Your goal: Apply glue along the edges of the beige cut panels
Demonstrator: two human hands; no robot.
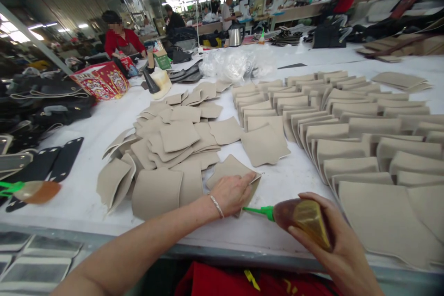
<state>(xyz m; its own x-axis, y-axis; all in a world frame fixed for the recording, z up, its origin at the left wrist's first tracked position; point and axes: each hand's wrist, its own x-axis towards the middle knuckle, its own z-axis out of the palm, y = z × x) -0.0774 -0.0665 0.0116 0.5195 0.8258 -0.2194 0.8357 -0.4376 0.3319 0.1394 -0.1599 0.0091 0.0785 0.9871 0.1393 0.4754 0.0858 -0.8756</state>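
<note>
My left hand, with a bracelet at the wrist, has its fingers closed over a beige leather-like piece near the table's front edge. Part of that piece is hidden beneath the hand. In my right hand a squeeze glue bottle with amber contents lies tilted on its side. Its green nozzle points left, and the tip is close to the piece's lower edge by my left hand. Just beyond, another beige piece lies flat.
A loose heap of beige pieces lies left of centre. Rows of folded beige pieces stand on the right. A second glue bottle rests at the left beside black straps. Clear plastic and a kettle are farther back. Across the table is a person in red.
</note>
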